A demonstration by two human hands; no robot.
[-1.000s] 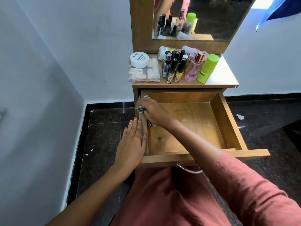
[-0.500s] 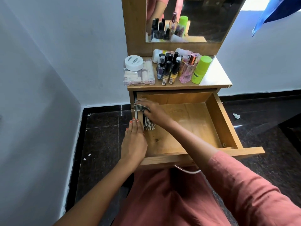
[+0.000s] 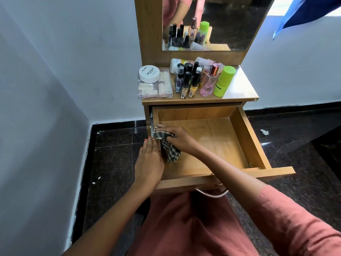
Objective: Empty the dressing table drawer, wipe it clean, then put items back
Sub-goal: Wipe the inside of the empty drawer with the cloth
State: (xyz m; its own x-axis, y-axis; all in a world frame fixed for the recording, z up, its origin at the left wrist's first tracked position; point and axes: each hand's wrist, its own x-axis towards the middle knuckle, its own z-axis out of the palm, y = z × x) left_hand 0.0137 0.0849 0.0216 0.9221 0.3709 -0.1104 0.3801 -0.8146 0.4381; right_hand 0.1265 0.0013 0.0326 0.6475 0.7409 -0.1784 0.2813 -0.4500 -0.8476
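right hand (image 3: 178,138) fingers bunched round checked cloth (image 3: 169,151), up against drawer (image 3: 248,137) left wall — bare floor runs off rightward; left hand (image 3: 149,163) flat, fingers straight, outside that wall

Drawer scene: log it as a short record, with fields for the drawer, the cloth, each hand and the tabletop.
drawer: pulled out, floor bare where visible
cloth: checked, draped at the drawer's left wall
right hand: grips the cloth at the left wall
left hand: flat, fingers straight, resting along the left wall
tabletop: bottles; jar on a box
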